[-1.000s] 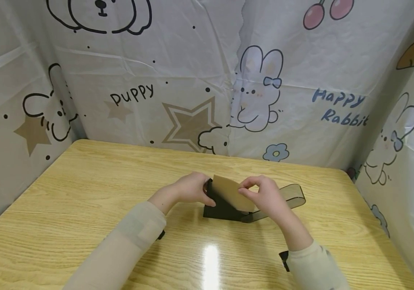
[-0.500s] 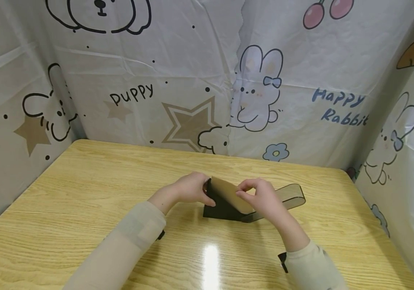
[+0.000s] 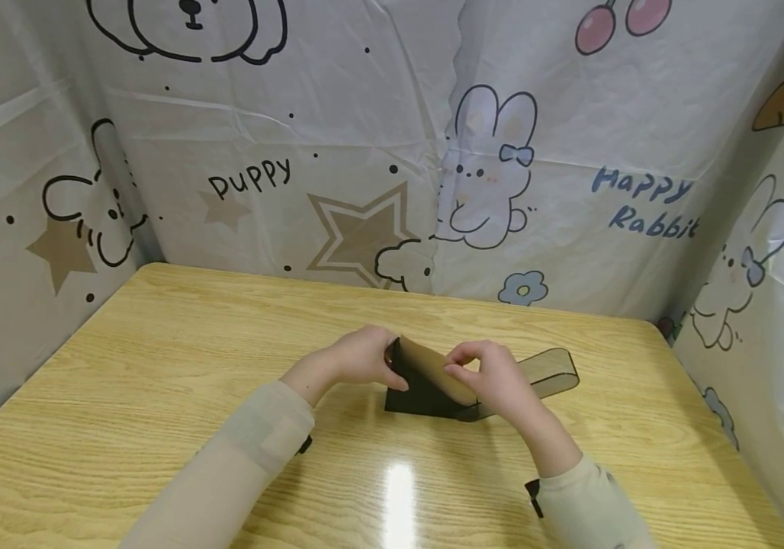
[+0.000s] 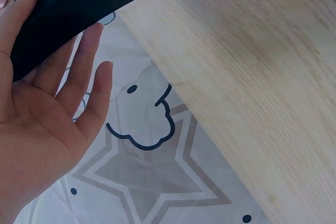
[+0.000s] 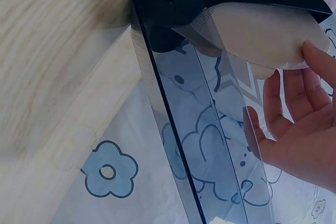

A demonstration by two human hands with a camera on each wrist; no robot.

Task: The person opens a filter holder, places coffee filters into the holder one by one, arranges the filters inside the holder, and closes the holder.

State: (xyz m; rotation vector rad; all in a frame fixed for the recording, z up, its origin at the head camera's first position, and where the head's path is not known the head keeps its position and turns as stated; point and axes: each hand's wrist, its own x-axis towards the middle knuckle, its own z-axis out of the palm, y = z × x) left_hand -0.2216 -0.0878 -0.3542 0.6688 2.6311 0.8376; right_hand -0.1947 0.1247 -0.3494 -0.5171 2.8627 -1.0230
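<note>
A black box (image 3: 419, 398) with a tilted top stands on the table, its clear hinged lid (image 3: 551, 367) swung open to the right. My left hand (image 3: 364, 357) grips the box's left end, thumb on the near side and fingers behind. Tan coffee filter paper (image 3: 429, 363) lies in the box opening. My right hand (image 3: 498, 375) pinches the paper's upper edge between thumb and fingers, above the lid. From the right wrist view, the paper (image 5: 252, 31) shows a rounded edge and a crimped seam beside the lid's hinge. The paper's lower part is hidden inside the box (image 4: 89, 11).
The wood-grain table (image 3: 179, 351) runs back to a printed cloth (image 3: 261, 229) hung behind and at both sides. The open lid extends over the table at the right, under the right forearm. A bright light reflection lies near the front.
My right hand has moved slightly left and down, bringing the filter paper lower into the black box. The left hand and box have stayed in place.
</note>
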